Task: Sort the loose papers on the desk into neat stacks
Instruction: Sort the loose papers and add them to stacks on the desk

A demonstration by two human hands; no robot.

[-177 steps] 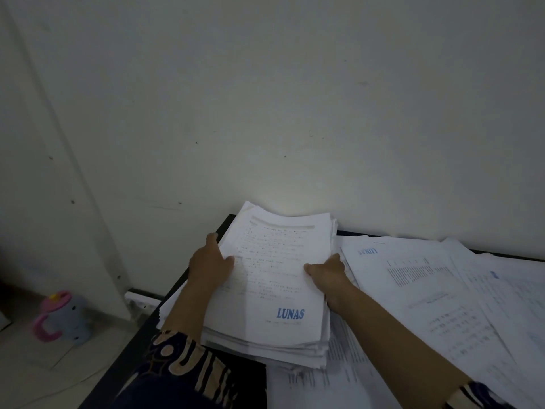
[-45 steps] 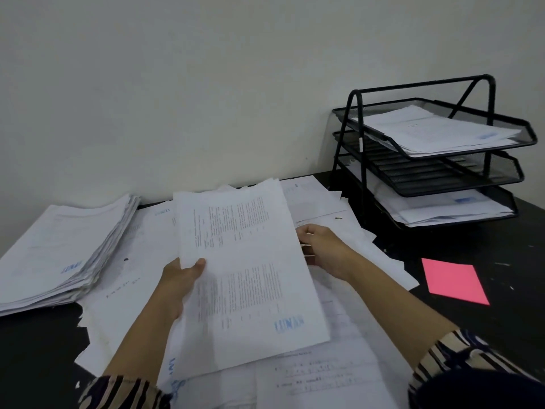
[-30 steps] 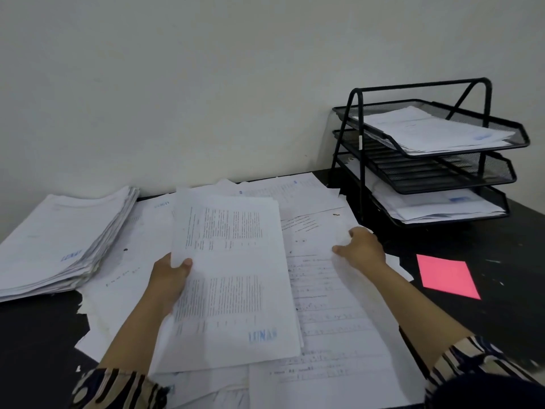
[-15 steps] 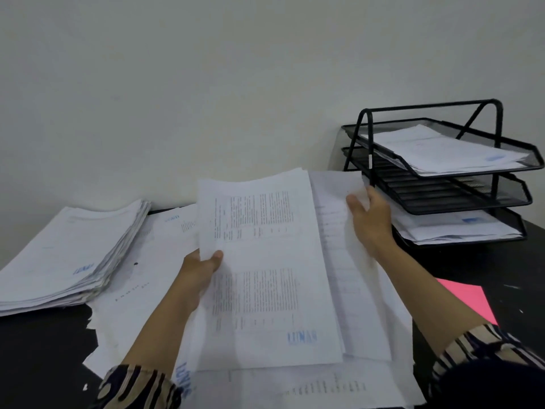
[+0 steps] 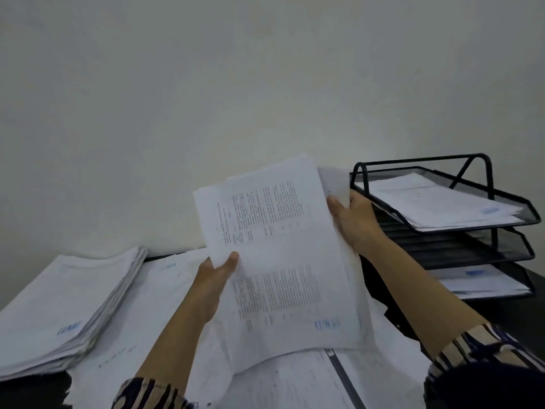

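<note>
Two hands hold a sheaf [image 5: 283, 261] of printed sheets up off the desk [image 5: 501, 312], in the one head view. The left hand [image 5: 216, 274] pinches the sheaf's left edge, thumb on the front. The right hand [image 5: 352, 218] grips the right edge near the top, fingers curled behind. The front sheet carries two blocks of small print, too blurred to read, and a blue stamp at its lower right corner, also blurred.

Loose sheets [image 5: 153, 305] lie spread over the desk under and around the sheaf, overlapping one another. At far left sits a thick stack [image 5: 67, 305], its edges roughly squared, with a blue stamp on the top sheet that cannot be read. It rests partly on the loose sheets.

To the right stands a black wire tray rack [image 5: 514, 212] of three tiers, just behind the right hand. The top tier holds papers [image 5: 430, 202] with a blue mark at the corner. The bottom tier holds more papers, also marked blue. The middle tier looks dark; what it holds cannot be told. A plain pale wall [image 5: 236, 98] rises behind everything. Striped sleeves [image 5: 483, 346] cover both forearms near the lower edge.
</note>
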